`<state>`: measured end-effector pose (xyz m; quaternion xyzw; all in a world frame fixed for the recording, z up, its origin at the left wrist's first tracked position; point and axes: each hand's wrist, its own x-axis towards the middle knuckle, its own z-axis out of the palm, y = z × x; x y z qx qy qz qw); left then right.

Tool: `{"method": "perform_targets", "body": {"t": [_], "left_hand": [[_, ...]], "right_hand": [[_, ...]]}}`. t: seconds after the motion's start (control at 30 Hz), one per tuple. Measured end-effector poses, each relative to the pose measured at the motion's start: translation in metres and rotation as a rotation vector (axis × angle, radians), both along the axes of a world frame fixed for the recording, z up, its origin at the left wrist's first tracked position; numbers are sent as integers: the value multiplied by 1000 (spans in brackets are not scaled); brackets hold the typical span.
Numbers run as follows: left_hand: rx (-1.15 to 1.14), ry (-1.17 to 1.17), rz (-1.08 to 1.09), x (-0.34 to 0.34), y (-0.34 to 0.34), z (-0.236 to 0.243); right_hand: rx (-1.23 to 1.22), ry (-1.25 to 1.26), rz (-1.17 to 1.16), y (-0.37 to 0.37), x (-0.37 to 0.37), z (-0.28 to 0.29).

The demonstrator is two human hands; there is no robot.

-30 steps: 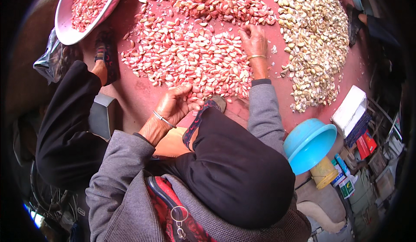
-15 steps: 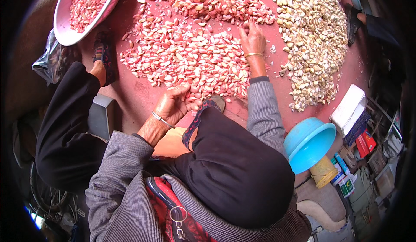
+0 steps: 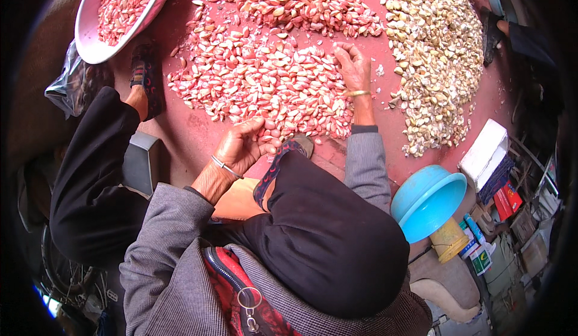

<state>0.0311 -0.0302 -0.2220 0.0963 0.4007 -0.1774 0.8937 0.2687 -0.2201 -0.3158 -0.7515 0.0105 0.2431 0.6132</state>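
My left hand, with a silver bangle, has curled fingers around several pink-coated garlic cloves at the near edge of a pink pile. My right hand, with a yellow bangle, hovers at the pile's right side, thumb and fingertips drawn together; what they hold is too small to make out. Beyond it lies another pink heap. A big heap of beige cloves is on the right, on the pinkish-red surface.
A white basin of pink cloves sits upper left, by a plastic bag. My bent legs frame the work. A blue basin on a yellow bucket and a white box stand right. Another person's dark-clothed limb is upper right.
My right hand has drawn slightly toward me and to the right since the last frame, its fingers shifting. My left hand stays in nearly the same place.
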Motion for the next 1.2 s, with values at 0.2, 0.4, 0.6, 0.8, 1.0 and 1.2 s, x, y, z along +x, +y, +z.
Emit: {"method": "perform_targets", "body": {"t": [0.2,0.4,0.6,0.8,1.0,1.2], "left_hand": [[8,-21,8,5,-2,4],[-15,59,68,9,-4,7],[-24,17,-35,3,-1,3],[-10,28,-15,2,-1,1],[13,51,14,1,-1,-1],[-14,11,-10,-1,-1,-2]], "right_hand": [[333,208,397,21,-68,94],[333,-269,694,37,-89,114],[-221,-185,46,8,-17,44],[-663,-934,176,0,46,-14],[-721,-809,181,-23,32,-30],[-555,-721,-18,-57,25,-30]]}}
